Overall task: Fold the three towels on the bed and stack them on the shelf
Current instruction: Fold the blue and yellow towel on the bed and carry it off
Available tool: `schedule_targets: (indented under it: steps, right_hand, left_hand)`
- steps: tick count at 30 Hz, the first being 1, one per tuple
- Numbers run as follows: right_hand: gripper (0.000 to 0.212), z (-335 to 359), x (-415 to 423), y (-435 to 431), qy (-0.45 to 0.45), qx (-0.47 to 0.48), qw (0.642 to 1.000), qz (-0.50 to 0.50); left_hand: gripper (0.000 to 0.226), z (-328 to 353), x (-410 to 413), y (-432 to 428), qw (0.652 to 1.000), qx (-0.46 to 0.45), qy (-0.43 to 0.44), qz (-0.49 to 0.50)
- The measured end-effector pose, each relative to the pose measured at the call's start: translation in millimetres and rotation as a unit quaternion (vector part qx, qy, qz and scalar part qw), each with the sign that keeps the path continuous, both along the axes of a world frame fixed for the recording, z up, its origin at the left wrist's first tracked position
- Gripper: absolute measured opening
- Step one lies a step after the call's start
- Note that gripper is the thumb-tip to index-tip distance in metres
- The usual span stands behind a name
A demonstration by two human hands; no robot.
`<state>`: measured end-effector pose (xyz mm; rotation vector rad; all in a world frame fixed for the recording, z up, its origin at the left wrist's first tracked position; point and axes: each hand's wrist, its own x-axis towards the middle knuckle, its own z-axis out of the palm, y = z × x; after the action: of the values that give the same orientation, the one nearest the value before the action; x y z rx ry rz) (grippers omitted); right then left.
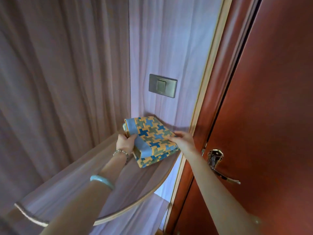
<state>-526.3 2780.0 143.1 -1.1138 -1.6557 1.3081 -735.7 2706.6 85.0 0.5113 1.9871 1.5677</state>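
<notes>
Yellow-and-blue folded towel [152, 138] sits on the curved wooden shelf [144, 184] — left hand [125, 141] grips its blue-trimmed edge, right hand [183, 139] just rests straight fingers on the opposite side.

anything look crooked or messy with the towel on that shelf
Mildly: the folded towel lies skewed to the wall on the shelf, lower layers jutting past the top fold. The left hand grips it, the right hand touches it.

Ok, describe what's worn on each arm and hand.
No sleeves show on either arm. The left wrist carries a silvery beaded bracelet; further up that forearm sits a smooth pale blue-green bangle. The right hand and its arm wear nothing visible.
</notes>
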Motion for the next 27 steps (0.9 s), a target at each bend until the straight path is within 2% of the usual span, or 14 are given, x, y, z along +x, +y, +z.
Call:
schedule_targets:
  steps: [1, 4, 6, 9, 12, 14, 15, 18, 20, 21, 23, 25, 27]
  right_hand:
    - [0.018, -7, -1, 10, -0.014, 0.006, 1.0, 0.017]
    - [0.009, -30, -6, 35, -0.093, 0.04, 0.993, 0.065]
    - [0.003, -36, -9, 42, -0.184, 0.097, 0.975, 0.084]
    - [0.027, -28, -16, 43, -0.258, 0.219, 0.938, 0.075]
    - [0.044, -19, -31, 32, -0.259, 0.344, 0.894, 0.126]
    - [0.059, -28, -40, 27, -0.314, 0.361, 0.858, 0.189]
    - [0.066, -37, -41, 26, -0.348, 0.353, 0.843, 0.208]
    - [0.09, -63, -39, 23, -0.393, 0.366, 0.82, 0.197]
    - [0.101, -71, -39, 20, -0.386, 0.381, 0.819, 0.19]
    - [0.103, -71, -39, 20, -0.389, 0.382, 0.815, 0.193]
    - [0.102, -68, -39, 22, -0.407, 0.377, 0.806, 0.208]
    - [0.09, -61, -40, 24, -0.412, 0.359, 0.808, 0.22]
    - [0.082, -48, -42, 20, -0.396, 0.356, 0.817, 0.219]
  left_hand:
    - [0.073, -5, 0, 3, 1.0, -0.012, 0.003, 0.009]
    - [0.055, 7, 19, -7, 0.994, -0.097, 0.052, 0.023]
    - [0.065, 10, 28, -12, 0.976, -0.153, 0.149, 0.041]
    - [0.093, 22, 39, -19, 0.898, -0.179, 0.4, 0.05]
    - [0.078, 32, 42, -10, 0.822, -0.182, 0.536, -0.07]
    - [0.078, 29, 41, -5, 0.775, -0.272, 0.552, -0.141]
    - [0.084, 24, 39, -4, 0.765, -0.315, 0.539, -0.157]
    - [0.12, 3, 32, -3, 0.775, -0.353, 0.5, -0.16]
    - [0.132, -6, 29, -2, 0.786, -0.352, 0.483, -0.158]
    - [0.129, -7, 28, -1, 0.79, -0.35, 0.479, -0.155]
    - [0.11, -5, 29, -1, 0.792, -0.348, 0.476, -0.157]
    - [0.087, 1, 31, -4, 0.792, -0.35, 0.477, -0.154]
    - [0.078, 5, 34, -13, 0.8, -0.336, 0.479, -0.137]
